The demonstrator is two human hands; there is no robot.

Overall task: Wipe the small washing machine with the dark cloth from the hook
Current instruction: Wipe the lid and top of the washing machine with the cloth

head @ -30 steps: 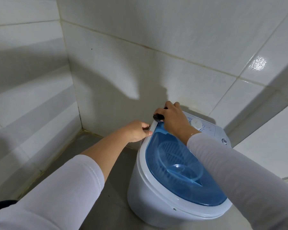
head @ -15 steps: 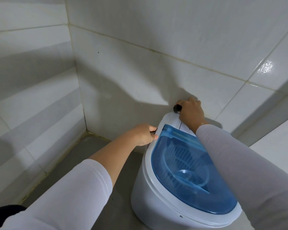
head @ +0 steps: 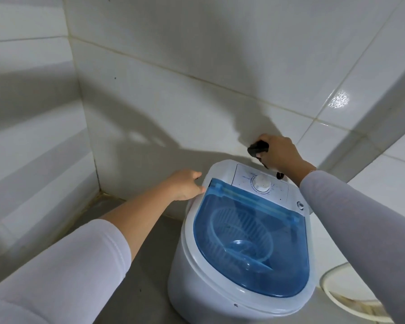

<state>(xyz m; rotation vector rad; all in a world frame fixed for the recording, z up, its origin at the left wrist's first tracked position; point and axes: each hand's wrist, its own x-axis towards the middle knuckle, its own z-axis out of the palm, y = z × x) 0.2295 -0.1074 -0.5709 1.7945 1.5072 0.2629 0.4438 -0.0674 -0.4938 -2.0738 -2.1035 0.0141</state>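
Right hand bunches the dark cloth above the small washing machine at its rear edge; left hand, fingers loosely bent, steadies the rim. Risk: a hard wipe may turn the dial.

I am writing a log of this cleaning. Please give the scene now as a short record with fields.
place: tiled corner, grey floor
washing machine: white, blue lid closed
dial: uncovered
right hand: grips dark cloth at the machine's back edge by the wall
left hand: rests on the machine's left rim, holds nothing
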